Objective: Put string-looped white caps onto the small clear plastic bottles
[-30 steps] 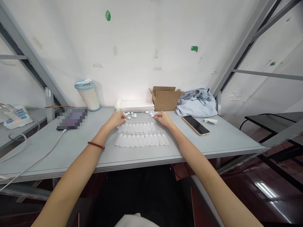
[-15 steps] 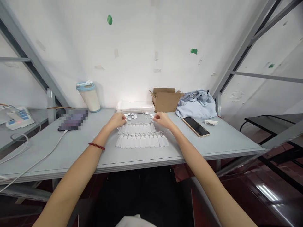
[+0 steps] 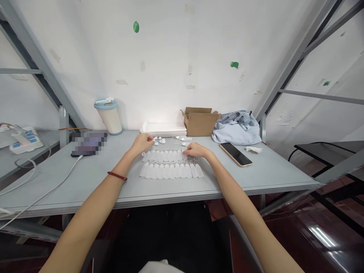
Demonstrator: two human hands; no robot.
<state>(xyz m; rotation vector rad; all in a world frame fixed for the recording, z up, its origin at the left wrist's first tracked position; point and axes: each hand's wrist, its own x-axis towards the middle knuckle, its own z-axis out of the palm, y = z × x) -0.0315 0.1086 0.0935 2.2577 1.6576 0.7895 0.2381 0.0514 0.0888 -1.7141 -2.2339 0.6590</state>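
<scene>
Two rows of flat white translucent tags with thin cords lie on the grey table: an upper row (image 3: 163, 155) and a lower row (image 3: 170, 171). My right hand (image 3: 196, 150) is closed at the right end of the upper row, its fingertips against the last tag there. Whether that tag is gripped is hidden. Beside the small white pieces (image 3: 162, 140) behind the upper row, my left hand (image 3: 143, 143) has its fingers pinched together. What sits between them is too small to make out. A few white corded pieces (image 3: 185, 144) lie just beyond my right hand.
At the back stand a white stack (image 3: 166, 129), an open cardboard box (image 3: 201, 123) and a bundle of light blue cloth (image 3: 237, 129). A phone (image 3: 235, 154) and crumpled tissue (image 3: 254, 149) lie right. Left are a cup (image 3: 109, 118), a cabled device (image 3: 89, 144) and a power strip (image 3: 27, 141).
My right hand has come toward me from the corded pieces to the right end of the upper row. My left hand has shifted slightly right and stays pinched.
</scene>
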